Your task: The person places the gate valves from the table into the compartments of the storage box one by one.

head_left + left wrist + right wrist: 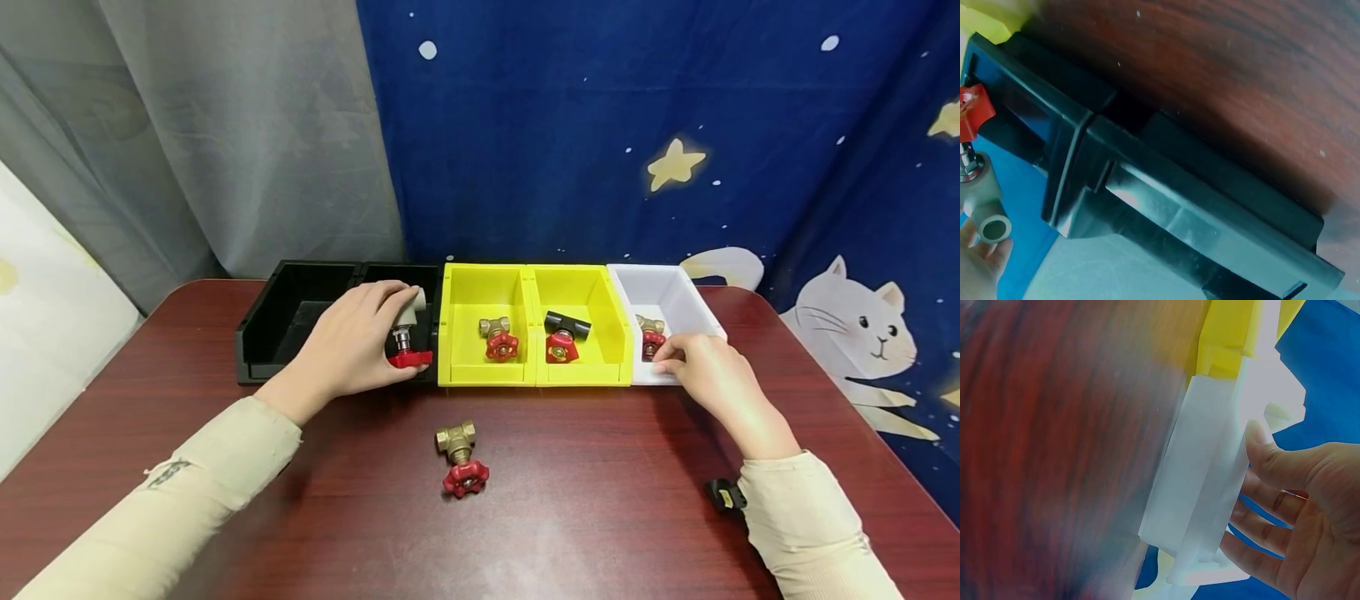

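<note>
My left hand (pixel 358 337) grips a grey-white plastic valve with a red handle (pixel 410 358) at the second black bin (pixel 375 273). In the left wrist view, the pale pipe body (pixel 986 206) shows with fingertips against it. At the right, my right hand (pixel 705 367) is at the front of the white bin (pixel 697 312), its thumb by the rim and its fingers loosely bent in the right wrist view. A brass valve with a red wheel (pixel 652 343) lies in that bin, just beside the fingertips; that wrist view does not show it.
Two yellow bins stand between; one holds a brass valve (pixel 500 340), the other a black-bodied valve (pixel 564 335). Another brass valve with a red wheel (pixel 462 458) lies on the table (pixel 360 517). A small black object (pixel 724 495) is by the right sleeve. Curtains hang behind.
</note>
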{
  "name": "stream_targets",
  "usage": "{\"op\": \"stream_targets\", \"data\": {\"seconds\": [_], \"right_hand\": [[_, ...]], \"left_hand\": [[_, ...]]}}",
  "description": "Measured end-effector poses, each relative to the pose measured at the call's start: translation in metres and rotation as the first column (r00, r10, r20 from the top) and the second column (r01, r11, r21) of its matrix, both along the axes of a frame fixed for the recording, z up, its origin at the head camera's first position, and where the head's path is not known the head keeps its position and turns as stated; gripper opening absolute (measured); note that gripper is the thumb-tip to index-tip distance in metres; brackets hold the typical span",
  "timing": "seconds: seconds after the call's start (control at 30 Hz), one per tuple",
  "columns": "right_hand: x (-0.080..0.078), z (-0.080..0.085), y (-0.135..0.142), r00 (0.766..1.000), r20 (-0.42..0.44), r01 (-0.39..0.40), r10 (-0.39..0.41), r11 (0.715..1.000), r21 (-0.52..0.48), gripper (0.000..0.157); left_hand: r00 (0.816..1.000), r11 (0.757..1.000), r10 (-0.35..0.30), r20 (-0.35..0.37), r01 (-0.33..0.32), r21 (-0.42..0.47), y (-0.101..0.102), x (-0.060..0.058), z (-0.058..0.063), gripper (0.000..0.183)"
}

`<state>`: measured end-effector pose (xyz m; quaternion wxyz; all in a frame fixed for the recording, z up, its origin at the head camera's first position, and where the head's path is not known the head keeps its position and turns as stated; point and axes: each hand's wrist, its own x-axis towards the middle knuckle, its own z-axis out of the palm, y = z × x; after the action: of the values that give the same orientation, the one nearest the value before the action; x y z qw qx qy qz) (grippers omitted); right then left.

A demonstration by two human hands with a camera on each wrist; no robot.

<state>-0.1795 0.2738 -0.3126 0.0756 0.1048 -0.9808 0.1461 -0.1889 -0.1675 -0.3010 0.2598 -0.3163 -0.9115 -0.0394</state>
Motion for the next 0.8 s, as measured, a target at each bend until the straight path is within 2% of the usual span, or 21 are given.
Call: {"op": "stream_targets", "data": {"seconds": [0.3,0.43,0.57,0.67,0.8], "right_hand": [[0.000,-0.001,-0.001,1.000,0.002,-0.002,0.002,1.000,0.000,0.005],[0.000,-0.001,0.000,1.000,0.003,-0.005,0.005,1.000,-0.001,0.004],[0.000,-0.001,0.000,1.000,0.002,-0.007,0.007,1.000,-0.003,0.004],[0.001,-0.001,0.000,1.000,0.004,-0.006,0.006,1.000,-0.004,0.005],[0.001,-0.001,0.001,1.000,0.003,-0.005,0.005,1.000,-0.001,0.005]], "left_hand": [[1.000,0.998,-0.002,-0.003,0.002,-0.058,-0.005,-0.014,0.007,0.093],[1.000,0.996,0.005,0.019,-0.004,-0.092,-0.005,-0.022,0.008,0.092],[0.996,0.990,0.029,0.082,-0.017,-0.140,-0.004,-0.030,0.007,0.092],[0.987,0.982,0.060,0.151,-0.032,-0.184,-0.001,-0.038,0.007,0.091],[0.954,0.966,0.133,0.270,-0.065,-0.249,0.003,-0.045,0.007,0.090]]}}
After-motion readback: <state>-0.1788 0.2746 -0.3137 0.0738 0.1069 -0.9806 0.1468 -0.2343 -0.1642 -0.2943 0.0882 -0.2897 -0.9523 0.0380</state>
